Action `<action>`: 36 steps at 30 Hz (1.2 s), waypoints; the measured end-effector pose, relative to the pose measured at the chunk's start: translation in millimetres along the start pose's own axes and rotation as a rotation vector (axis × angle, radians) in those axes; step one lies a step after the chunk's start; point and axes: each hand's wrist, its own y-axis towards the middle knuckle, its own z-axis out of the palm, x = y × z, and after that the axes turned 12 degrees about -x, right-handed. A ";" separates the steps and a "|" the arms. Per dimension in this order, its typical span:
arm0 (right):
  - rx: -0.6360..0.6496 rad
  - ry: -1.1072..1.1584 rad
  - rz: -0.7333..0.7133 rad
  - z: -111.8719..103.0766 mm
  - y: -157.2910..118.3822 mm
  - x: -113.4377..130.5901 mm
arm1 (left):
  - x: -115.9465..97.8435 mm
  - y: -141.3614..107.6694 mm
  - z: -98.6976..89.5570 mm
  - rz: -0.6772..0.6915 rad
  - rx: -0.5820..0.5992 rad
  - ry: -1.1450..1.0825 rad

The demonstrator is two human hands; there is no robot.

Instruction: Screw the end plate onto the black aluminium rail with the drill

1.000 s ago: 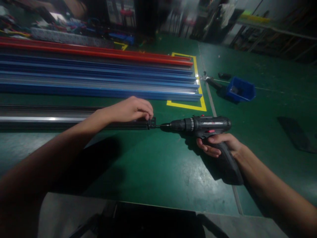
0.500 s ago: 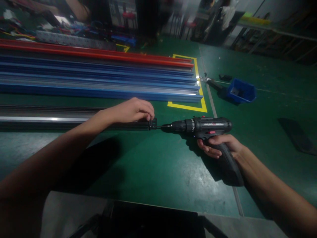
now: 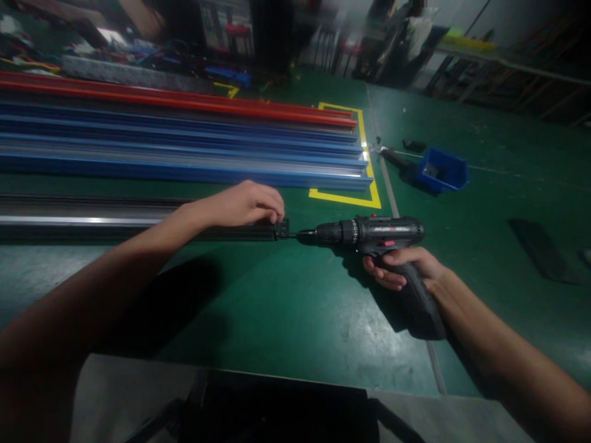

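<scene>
My right hand point(image 3: 401, 267) is wrapped round the grip of a black cordless drill point(image 3: 388, 230), whose chuck points left. The drill's thin bit reaches a small black end piece point(image 3: 282, 228) at the right end of a long dark rail point(image 3: 92, 219) with a silver stripe. My left hand point(image 3: 252, 206) rests over that end, its fingers pinched at the top of the black end piece. The rail lies flat on the green table point(image 3: 295, 295).
Behind the rail lie long blue profiles point(image 3: 184, 147) and red profiles point(image 3: 184, 101), their ends within a yellow tape frame point(image 3: 344, 198). A blue bin point(image 3: 443, 169), a dark tool point(image 3: 394, 157) and a dark flat piece point(image 3: 542, 249) are on the right. A person's arm point(image 3: 143, 17) shows at the back left.
The view has shifted slightly, so most things sit a little further left. Both hands keep their holds, and the drill stays against the black end piece.
</scene>
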 end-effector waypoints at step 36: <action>0.075 0.022 -0.013 -8.0 2.0 -3.4 | 0.0 -0.4 -0.6 0.002 0.007 0.007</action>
